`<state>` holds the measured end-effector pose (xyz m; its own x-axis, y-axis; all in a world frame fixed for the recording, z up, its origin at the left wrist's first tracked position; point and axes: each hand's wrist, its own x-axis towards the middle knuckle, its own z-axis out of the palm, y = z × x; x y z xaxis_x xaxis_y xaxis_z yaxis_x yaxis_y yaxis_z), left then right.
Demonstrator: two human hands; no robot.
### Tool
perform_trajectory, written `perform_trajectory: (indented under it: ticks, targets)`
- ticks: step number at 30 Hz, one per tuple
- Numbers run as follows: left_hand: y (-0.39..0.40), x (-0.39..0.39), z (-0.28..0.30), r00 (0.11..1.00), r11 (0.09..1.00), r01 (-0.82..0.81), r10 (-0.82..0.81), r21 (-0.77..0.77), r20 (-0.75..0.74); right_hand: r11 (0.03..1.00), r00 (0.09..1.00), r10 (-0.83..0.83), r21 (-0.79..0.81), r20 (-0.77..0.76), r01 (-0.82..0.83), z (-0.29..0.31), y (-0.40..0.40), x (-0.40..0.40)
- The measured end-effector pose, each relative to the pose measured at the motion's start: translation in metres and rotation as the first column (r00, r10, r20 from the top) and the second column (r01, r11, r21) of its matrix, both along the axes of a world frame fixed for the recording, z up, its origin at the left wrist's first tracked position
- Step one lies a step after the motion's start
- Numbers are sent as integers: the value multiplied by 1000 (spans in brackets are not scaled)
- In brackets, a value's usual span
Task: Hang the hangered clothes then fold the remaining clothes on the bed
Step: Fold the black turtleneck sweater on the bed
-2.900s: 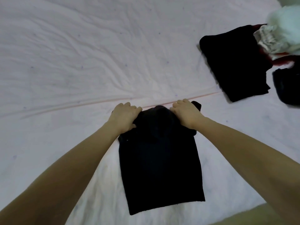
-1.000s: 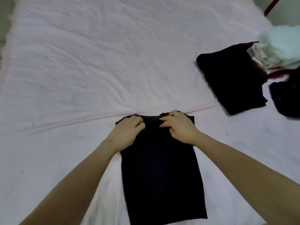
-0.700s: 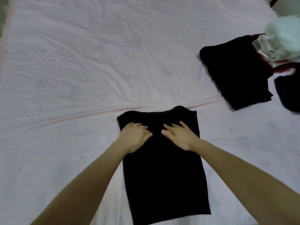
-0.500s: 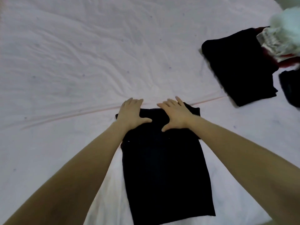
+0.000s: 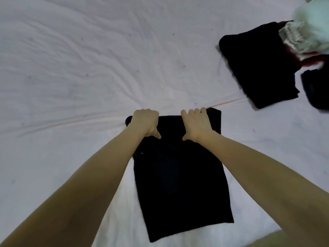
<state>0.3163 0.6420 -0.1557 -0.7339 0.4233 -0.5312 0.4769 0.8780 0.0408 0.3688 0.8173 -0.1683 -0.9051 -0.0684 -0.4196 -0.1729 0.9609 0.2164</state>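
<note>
The black garment [image 5: 179, 175] is laid flat as a long strip at the near middle of the bed [image 5: 80, 68]; its far edge is gripped by the left hand [image 5: 145, 123] and right hand [image 5: 195, 123], fingers curled over it, presumably so that it can be drawn near for the next fold; half a second ago, both palms were pressed flat there.

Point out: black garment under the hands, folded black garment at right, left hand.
black garment [image 5: 178, 184], head view, middle of the flat panel
folded black garment [image 5: 258, 65], head view, centre of its top face
left hand [image 5: 146, 123], head view, back of the hand
</note>
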Motion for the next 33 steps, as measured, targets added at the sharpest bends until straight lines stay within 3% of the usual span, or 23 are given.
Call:
perform_trajectory:
  ticks: [5,8,13,16,21,24,26,28,30,32,33]
  targets:
    - [-7,87,27,919,979,186,-142,87,-369,989,921,58,-104,-386,-106,17,17,80]
    - [-17,157,16,855,967,228,-143,114,-499,972,918,54,-190,-393,-139,19,19,136]
    - [-14,258,-4,902,998,67,-55,13,-428,966,942,172,-139,-286,-219,10,15,203]
    - [-13,295,-12,907,997,61,-75,-47,-415,951,914,220,-133,-341,-278,-3,15,235]
    - [-18,330,-35,893,996,87,-84,-15,-442,938,880,242,-135,-409,-321,-34,17,284]
    - [-14,344,-43,953,994,79,-97,-74,-288,934,875,241,-143,-420,-326,-52,21,305]
    - [-12,346,-38,992,999,13,-18,-41,-128,917,898,232,-225,-374,-330,-61,26,321]
    - [-6,340,-35,988,975,-142,151,168,-40,884,929,141,-379,-343,-274,-53,32,321]
    - [-2,329,-31,943,924,-205,275,324,-190,862,932,0,-473,-362,-184,-39,34,308]
    - [-3,320,-35,895,923,-234,327,305,-304,879,925,-176,-477,-335,-5,-28,37,291]
    - [-5,317,-39,898,923,-277,347,266,-270,859,935,-273,-495,-224,132,-27,40,284]
